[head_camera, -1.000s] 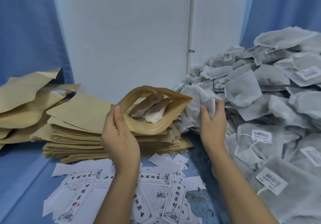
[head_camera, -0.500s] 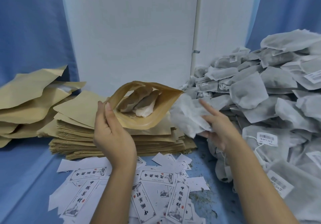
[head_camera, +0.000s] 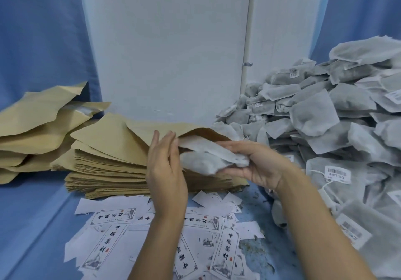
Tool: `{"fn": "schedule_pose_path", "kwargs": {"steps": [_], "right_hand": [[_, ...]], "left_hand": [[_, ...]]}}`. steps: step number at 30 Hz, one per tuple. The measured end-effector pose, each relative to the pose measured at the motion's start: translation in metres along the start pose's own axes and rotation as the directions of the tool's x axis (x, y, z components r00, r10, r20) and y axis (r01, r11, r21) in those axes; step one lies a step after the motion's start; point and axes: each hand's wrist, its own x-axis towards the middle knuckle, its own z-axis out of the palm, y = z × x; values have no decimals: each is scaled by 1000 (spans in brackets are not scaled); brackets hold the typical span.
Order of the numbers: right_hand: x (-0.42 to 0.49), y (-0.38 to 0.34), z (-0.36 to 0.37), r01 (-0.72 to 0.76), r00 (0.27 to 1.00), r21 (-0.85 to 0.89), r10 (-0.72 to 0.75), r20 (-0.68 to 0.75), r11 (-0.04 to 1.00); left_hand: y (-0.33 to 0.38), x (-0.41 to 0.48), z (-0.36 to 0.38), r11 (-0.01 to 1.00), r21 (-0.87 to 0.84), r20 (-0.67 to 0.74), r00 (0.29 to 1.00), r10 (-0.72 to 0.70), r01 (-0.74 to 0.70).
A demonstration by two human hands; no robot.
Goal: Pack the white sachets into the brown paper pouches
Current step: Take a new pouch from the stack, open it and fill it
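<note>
Probably light, limp and crushable, with strings apt to snag: white sachets (head_camera: pixel 206 160), clamped as a bunch in the right hand (head_camera: pixel 258 166), fingers beneath and thumb on top, partway into the mouth of the open pouch (head_camera: pixel 204 132) just above the stack of flat pouches (head_camera: pixel 108 166). Best gripped mid-bundle, not by a corner. At the mouth's near edge, the left hand (head_camera: pixel 167 171), fingers almost straight; pinching or merely propping, too blurred to tell. Pouch interior hidden. Right of the stack, a loose heap of sachets (head_camera: pixel 325 117).

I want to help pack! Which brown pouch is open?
The brown pouch at the left hand: its mouth gapes, with a white sachet poking in. The stacked pouches lie flat.
</note>
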Motion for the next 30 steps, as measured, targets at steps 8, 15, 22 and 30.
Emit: {"fn": "schedule_pose_path", "kwargs": {"steps": [8, 15, 22, 30], "right_hand": [[29, 13, 40, 290, 902, 43, -258, -346, 956], [51, 10, 63, 139, 910, -345, -257, -325, 928], [37, 15, 51, -175, 771, -980, -605, -199, 100], [31, 37, 3, 395, 327, -690, -794, -512, 607]], "left_hand": [[7, -13, 11, 994, 51, 120, 988, 94, -101], [25, -19, 22, 996, 49, 111, 992, 63, -68], [13, -3, 13, 976, 211, 190, 978, -86, 45], [-7, 29, 16, 959, 230, 34, 984, -176, 164]]}}
